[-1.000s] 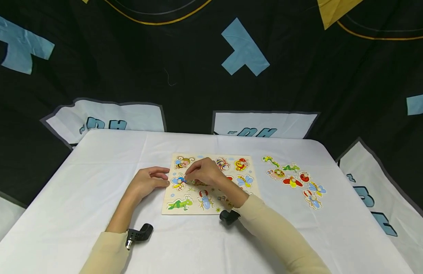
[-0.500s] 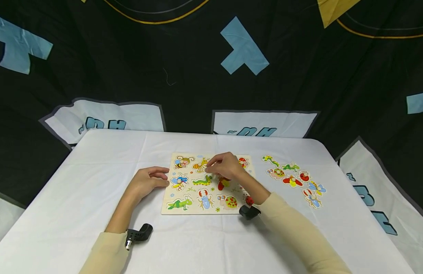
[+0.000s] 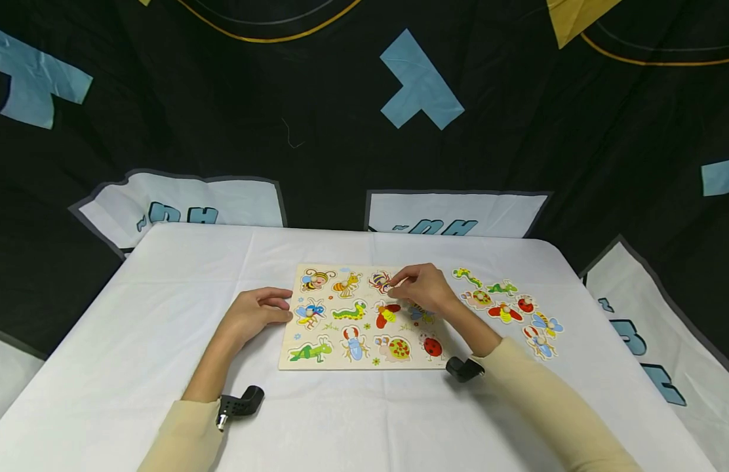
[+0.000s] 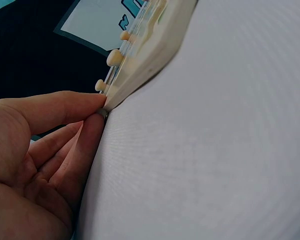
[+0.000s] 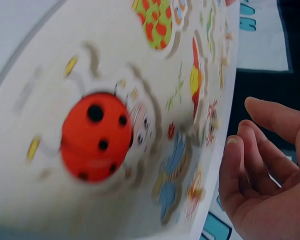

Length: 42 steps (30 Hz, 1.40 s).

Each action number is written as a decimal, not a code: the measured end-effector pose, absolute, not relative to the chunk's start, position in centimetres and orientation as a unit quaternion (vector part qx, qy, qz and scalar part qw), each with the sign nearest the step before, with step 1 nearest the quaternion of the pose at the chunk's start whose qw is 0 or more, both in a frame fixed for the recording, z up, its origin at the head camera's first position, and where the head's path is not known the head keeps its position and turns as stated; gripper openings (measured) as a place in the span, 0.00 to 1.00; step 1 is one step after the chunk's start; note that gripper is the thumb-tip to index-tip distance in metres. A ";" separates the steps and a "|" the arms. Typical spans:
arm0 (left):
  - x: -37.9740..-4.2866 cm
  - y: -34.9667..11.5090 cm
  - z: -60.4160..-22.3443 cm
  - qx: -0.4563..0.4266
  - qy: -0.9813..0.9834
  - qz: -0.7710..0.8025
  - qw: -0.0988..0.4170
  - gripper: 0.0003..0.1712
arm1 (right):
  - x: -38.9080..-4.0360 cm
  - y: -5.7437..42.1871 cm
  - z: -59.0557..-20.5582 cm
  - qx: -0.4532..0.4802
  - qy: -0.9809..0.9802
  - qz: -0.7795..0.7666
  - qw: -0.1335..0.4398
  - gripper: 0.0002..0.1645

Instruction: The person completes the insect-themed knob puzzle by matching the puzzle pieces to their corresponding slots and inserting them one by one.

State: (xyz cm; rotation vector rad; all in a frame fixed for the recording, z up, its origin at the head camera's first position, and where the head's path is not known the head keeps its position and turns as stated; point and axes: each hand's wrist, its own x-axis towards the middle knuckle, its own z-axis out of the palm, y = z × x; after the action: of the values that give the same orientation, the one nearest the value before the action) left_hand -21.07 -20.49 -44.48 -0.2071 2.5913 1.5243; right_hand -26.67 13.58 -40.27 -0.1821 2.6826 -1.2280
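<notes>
A wooden insect puzzle board (image 3: 364,362) lies flat on the white cloth. My left hand (image 3: 255,314) rests at its left edge, thumb and fingertips touching the side. In the left wrist view, that hand (image 4: 50,150) meets the board's edge (image 4: 155,65), beside pieces with small wooden knobs (image 4: 115,57). My right hand (image 3: 426,288) hovers over the board's upper right, fingertips close to the spider piece (image 3: 379,282). In the right wrist view, the right hand's (image 5: 270,155) thumb and fingers are apart, holding nothing. A ladybug picture (image 5: 97,137) shows large and slightly blurred there.
Right of the board lies a group of loose cutouts, including a green caterpillar (image 3: 467,277), a grasshopper (image 3: 502,288), a red-winged insect (image 3: 504,313) and a beetle (image 3: 538,342). A black curtain (image 3: 329,131) hangs behind the table.
My right hand has moved rightward across the board, from the mosquito at the left to the spider, uncovering the caterpillar, yellow insect and red-winged insect. My left hand has stayed in place.
</notes>
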 end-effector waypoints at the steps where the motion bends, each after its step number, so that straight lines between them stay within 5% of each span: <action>1: -21.1 -20.5 -44.5 -0.069 0.857 0.507 0.064 0.30 | -26.7 14.0 -40.3 -0.059 0.904 -0.413 0.092 0.11; 28: -20.8 -20.3 -44.2 -0.068 0.852 0.515 0.066 0.31 | -28.5 23.6 -40.0 0.032 0.892 -0.431 0.133 0.22; 42: -20.8 -20.3 -44.2 -0.074 0.850 0.517 0.067 0.31 | -29.7 26.4 -40.6 0.080 0.900 -0.418 0.095 0.24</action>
State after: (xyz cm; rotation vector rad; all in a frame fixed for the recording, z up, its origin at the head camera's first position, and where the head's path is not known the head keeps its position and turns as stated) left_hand -20.84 -20.35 -44.16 -0.2239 2.5624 1.5566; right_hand -29.69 26.44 -40.60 0.2364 2.6684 -1.2408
